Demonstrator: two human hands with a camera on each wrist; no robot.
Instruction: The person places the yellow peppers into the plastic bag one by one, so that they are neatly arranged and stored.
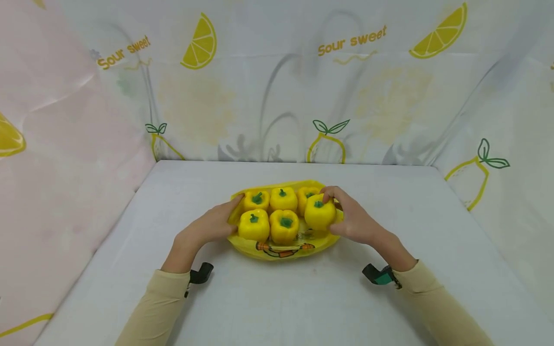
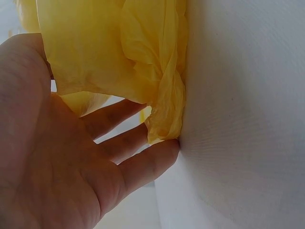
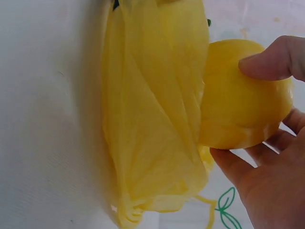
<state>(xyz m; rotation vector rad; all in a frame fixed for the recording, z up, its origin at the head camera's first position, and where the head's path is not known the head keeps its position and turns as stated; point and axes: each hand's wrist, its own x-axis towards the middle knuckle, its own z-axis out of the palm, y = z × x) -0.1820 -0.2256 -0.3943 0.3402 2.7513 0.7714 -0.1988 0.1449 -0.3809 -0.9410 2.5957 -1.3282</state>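
Observation:
My right hand (image 1: 357, 222) grips a yellow bell pepper (image 1: 319, 214) with a green stem, thumb on one side and fingers on the other. In the right wrist view this pepper (image 3: 243, 102) sits at the rim of the bag, partly behind the plastic. The thin yellow plastic bag (image 1: 246, 247) lies with its mouth spread, orange print on its near side. Several more yellow bell peppers (image 1: 254, 226) stand inside, stems up. My left hand (image 1: 212, 222) holds the bag's left end (image 2: 95, 52); its thumb tip is hidden behind the plastic, and its fingers reach around the end.
The bag rests on a white-covered table (image 1: 285, 302). Behind it hangs a pale cloth (image 1: 259, 96) printed with lemons and lettering, and similar cloth lines both sides. A dark wrist camera (image 1: 201, 273) is strapped to the left wrist, another (image 1: 378, 275) to the right.

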